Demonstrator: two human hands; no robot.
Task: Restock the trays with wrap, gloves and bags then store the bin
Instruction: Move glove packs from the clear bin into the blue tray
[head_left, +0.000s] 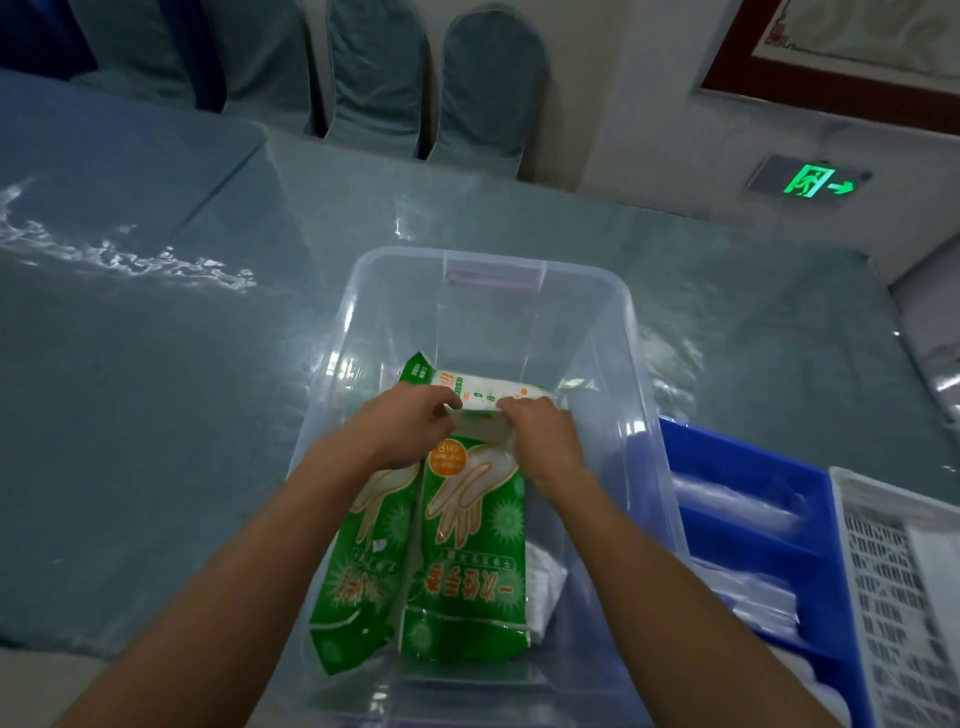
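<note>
A clear plastic bin (618, 322) stands on the table in front of me. Inside it lie green glove packs (467, 561) printed with hand drawings, side by side, and another white and green pack (485, 387) lies behind them. My left hand (405, 423) and my right hand (540, 436) both reach into the bin and pinch the top edge of the glove packs. White bags (545, 577) show under the packs at the right.
A blue tray (748, 467) holding clear wrapped items sits right of the bin. A white perforated tray (904, 571) is at the far right. The table (156, 415) has a shiny plastic cover. Covered chairs (483, 88) stand behind it.
</note>
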